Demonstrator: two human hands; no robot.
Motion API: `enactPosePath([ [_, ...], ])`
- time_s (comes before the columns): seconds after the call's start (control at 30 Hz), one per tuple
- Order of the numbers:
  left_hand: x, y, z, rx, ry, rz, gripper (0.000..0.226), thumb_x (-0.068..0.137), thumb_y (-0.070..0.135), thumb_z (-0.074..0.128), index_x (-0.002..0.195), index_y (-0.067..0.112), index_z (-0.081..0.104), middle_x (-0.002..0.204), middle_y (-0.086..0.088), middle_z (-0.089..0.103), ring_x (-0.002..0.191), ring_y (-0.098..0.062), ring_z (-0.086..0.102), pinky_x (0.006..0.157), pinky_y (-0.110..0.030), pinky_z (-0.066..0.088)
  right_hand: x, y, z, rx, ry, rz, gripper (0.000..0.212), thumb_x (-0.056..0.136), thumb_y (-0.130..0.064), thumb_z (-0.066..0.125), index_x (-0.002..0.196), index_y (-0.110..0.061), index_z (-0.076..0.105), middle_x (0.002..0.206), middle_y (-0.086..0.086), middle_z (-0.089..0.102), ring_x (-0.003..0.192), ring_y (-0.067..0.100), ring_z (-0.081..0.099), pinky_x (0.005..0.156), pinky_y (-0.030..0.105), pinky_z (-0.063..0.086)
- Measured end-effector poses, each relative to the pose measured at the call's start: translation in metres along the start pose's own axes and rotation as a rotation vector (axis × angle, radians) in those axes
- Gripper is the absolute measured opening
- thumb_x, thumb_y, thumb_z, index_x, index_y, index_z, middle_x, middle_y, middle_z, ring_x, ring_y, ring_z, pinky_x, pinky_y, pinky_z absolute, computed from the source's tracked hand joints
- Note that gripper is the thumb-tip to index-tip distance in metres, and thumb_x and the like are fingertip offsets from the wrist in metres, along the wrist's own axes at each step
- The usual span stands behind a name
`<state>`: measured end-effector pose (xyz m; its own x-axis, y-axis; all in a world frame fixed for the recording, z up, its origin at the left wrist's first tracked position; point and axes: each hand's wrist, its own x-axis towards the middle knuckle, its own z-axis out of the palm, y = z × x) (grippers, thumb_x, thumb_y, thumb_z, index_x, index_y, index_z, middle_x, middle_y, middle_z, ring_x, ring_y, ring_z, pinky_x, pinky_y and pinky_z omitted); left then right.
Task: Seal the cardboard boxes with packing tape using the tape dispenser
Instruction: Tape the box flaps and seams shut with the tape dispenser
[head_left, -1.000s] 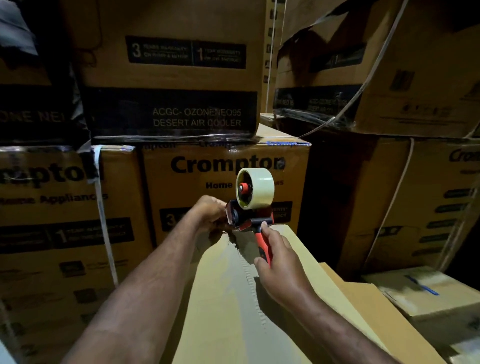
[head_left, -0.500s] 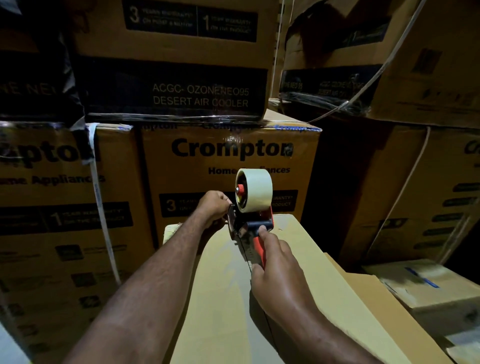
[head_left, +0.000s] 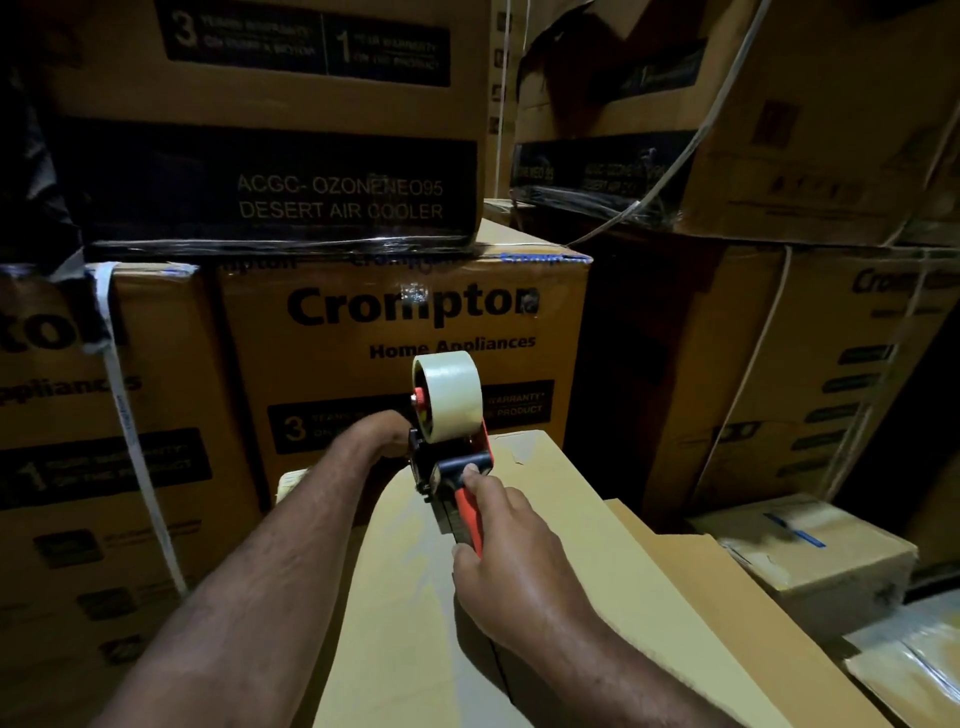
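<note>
Head view. Gripping the red handle of the red-and-black tape dispenser (head_left: 452, 462) in the curled right hand (head_left: 511, 564), cream tape roll (head_left: 452, 395) uppermost, near the far edge of the plain tan cardboard box (head_left: 571, 545). Reaching the left hand (head_left: 379, 434) over that edge, just beside the dispenser; fingers hidden, cannot tell its hold.

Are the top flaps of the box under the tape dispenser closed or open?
Closed. Both flaps of the cardboard box lie flat and meet under the tape dispenser, which the right hand holds by its handle.

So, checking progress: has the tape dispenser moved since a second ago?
Yes, the tape dispenser drew back from the far edge of the box, toward the person.
</note>
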<state>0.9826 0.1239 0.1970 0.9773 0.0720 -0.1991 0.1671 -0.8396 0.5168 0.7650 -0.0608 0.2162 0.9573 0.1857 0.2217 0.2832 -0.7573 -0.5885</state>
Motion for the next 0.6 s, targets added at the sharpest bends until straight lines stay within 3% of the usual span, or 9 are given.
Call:
enactPosePath([
  [0.07,0.000,-0.002,0.001,0.071,0.111,0.031,0.008,0.096,0.014,0.063,0.099,0.011,0.070,0.084,0.003,0.058,0.070,-0.010,0.052,0.054,-0.020,0.037,0.001,0.000,0.000,0.005,-0.008,0.001,0.064,0.101,-0.029,0.052,0.152,-0.040,0.015,0.144,-0.009,0.040,0.126,0.018,0.048,0.100,0.031,0.045],
  [0.13,-0.004,0.000,0.004,-0.005,0.202,0.121,0.012,0.095,0.007,0.065,0.093,0.016,0.073,0.077,0.008,0.057,0.068,-0.006,0.053,0.053,-0.020,0.038,0.003,0.000,0.000,0.014,-0.006,0.012,0.062,0.100,-0.029,0.053,0.149,-0.041,0.017,0.140,-0.007,0.047,0.123,0.019,0.050,0.098,0.034,0.047],
  [0.23,-0.010,-0.005,0.000,-0.286,0.066,0.192,0.035,0.094,0.000,0.061,0.067,0.017,0.076,0.070,-0.002,0.071,0.068,-0.018,0.062,0.060,-0.029,0.048,0.005,0.000,0.000,0.010,-0.002,0.039,0.058,0.100,-0.027,0.052,0.143,-0.040,0.017,0.131,-0.001,0.056,0.113,0.022,0.056,0.089,0.037,0.051],
  [0.37,-0.012,-0.015,-0.017,-0.119,-0.122,0.166,0.024,0.090,0.027,0.074,0.067,0.022,0.079,0.076,0.001,0.075,0.077,-0.019,0.062,0.079,-0.039,0.050,0.006,0.001,0.000,-0.002,-0.008,0.076,0.058,0.100,-0.027,0.050,0.144,-0.040,0.015,0.127,0.006,0.061,0.107,0.028,0.060,0.080,0.039,0.052],
  [0.6,-0.017,-0.005,-0.011,0.031,-0.066,0.113,0.029,0.097,0.019,0.064,0.069,0.020,0.065,0.078,0.004,0.061,0.072,-0.010,0.052,0.068,-0.031,0.038,0.006,-0.005,0.000,-0.079,-0.041,0.047,0.053,0.098,-0.020,0.048,0.139,-0.036,0.019,0.109,0.009,0.064,0.093,0.030,0.061,0.078,0.048,0.057],
])
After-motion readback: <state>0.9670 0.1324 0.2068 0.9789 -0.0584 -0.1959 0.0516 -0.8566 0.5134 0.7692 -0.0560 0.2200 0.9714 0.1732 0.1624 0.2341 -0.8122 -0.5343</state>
